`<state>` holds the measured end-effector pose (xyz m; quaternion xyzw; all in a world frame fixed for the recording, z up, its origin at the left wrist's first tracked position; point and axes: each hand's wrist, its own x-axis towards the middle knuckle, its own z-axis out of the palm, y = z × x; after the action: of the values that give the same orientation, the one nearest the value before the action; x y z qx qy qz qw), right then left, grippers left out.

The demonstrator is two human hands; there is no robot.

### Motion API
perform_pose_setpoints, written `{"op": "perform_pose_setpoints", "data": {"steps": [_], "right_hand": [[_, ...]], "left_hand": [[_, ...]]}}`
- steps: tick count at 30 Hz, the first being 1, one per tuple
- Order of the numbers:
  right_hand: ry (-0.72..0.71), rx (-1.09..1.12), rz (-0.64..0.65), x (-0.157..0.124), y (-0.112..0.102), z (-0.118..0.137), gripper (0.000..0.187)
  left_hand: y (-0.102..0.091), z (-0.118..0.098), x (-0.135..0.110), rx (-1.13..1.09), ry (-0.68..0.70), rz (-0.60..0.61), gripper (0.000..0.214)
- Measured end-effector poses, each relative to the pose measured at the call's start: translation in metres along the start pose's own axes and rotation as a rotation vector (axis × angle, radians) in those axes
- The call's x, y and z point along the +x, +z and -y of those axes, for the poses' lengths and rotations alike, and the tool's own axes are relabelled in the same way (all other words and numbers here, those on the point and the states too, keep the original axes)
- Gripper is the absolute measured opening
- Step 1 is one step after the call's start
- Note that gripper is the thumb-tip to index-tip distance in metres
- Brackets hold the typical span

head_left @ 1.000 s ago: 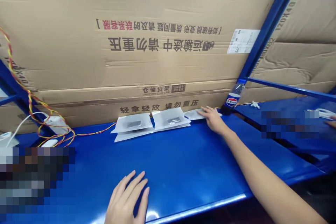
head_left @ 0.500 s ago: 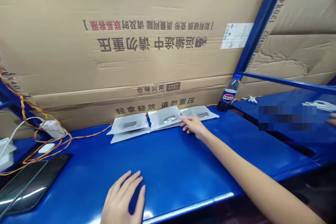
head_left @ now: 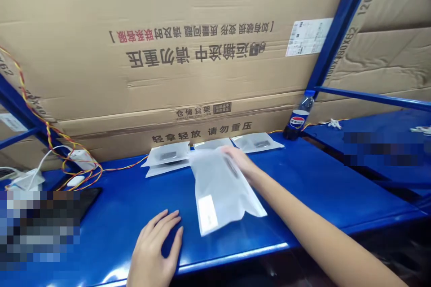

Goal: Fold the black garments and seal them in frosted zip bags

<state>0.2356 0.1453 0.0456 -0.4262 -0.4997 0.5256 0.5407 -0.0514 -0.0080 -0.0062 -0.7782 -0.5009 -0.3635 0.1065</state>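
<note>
My right hand (head_left: 238, 160) grips the far end of a frosted plastic bag (head_left: 220, 193) and holds it up over the blue shelf (head_left: 141, 202). The bag hangs toward me, with a white label low on its left side and a dark item showing faintly near my fingers. Part of the right hand is hidden behind the bag. My left hand (head_left: 156, 246) rests near the front edge, fingers stretched out and nothing in it. More frosted bags lie along the back: one on the left (head_left: 168, 154), one on the right (head_left: 257, 142), and one partly covered in the middle (head_left: 205, 144).
A cardboard sheet (head_left: 202, 71) stands behind the shelf. At the back right is a cola bottle (head_left: 299, 116) beside a blue post (head_left: 336, 36). Red and yellow wires (head_left: 50, 136) tangle at the left near a small white case (head_left: 76, 181) and a blurred dark object.
My right hand has lifted a frosted bag from the middle of the back row and tilted it toward me. The left hand stays nearly in place. The view has shifted slightly.
</note>
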Motion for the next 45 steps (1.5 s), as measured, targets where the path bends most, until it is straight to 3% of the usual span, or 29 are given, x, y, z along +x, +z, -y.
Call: {"op": "perform_pose_setpoints", "data": {"steps": [5,9,11,13,15,17,20,24,27,31,37,39,42,45], "right_hand": [[0.033,-0.234,0.286,-0.018,0.028,-0.017,0.036],[0.057,-0.32,0.36,-0.016,0.031,-0.024,0.05],[0.083,-0.332,0.39,-0.016,0.028,-0.023,0.051],[0.1,-0.333,0.404,-0.015,0.025,-0.022,0.051],[0.105,-0.329,0.401,-0.015,0.022,-0.021,0.05],[0.112,-0.325,0.398,-0.013,0.021,-0.02,0.052],[0.137,-0.319,0.414,-0.012,0.021,-0.021,0.056],[0.197,-0.298,0.48,-0.016,0.024,-0.02,0.065],[0.266,-0.23,0.631,-0.022,0.03,-0.016,0.071],[0.284,-0.189,0.737,-0.032,0.034,-0.008,0.064],[0.581,-0.213,1.202,-0.037,0.03,0.001,0.064],[0.643,-0.231,1.287,-0.036,0.028,0.004,0.066],[0.624,-0.279,1.265,-0.035,0.026,0.005,0.065],[0.472,-0.318,1.019,-0.034,0.025,0.001,0.06]], "left_hand": [[-0.008,0.014,0.013,-0.125,-0.198,0.063,0.038],[-0.008,0.017,0.074,-0.177,-0.197,0.144,0.042],[0.002,0.011,0.113,-0.244,-0.18,0.318,0.044],[0.017,0.004,0.145,-0.36,-0.165,0.621,0.049],[0.034,0.001,0.165,-0.426,-0.117,0.752,0.045],[0.047,0.002,0.173,-0.486,-0.087,0.801,0.042],[0.056,0.008,0.17,-0.571,-0.086,0.802,0.038],[0.054,0.019,0.167,-0.632,-0.107,0.746,0.035],[0.052,0.028,0.171,-0.626,-0.136,0.645,0.035],[0.053,0.035,0.173,-0.583,-0.175,0.496,0.033],[0.058,0.04,0.172,-0.513,-0.192,0.405,0.031],[0.061,0.041,0.171,-0.501,-0.191,0.396,0.03],[0.066,0.04,0.168,-0.493,-0.189,0.384,0.029],[0.069,0.037,0.164,-0.488,-0.187,0.379,0.028]]}}
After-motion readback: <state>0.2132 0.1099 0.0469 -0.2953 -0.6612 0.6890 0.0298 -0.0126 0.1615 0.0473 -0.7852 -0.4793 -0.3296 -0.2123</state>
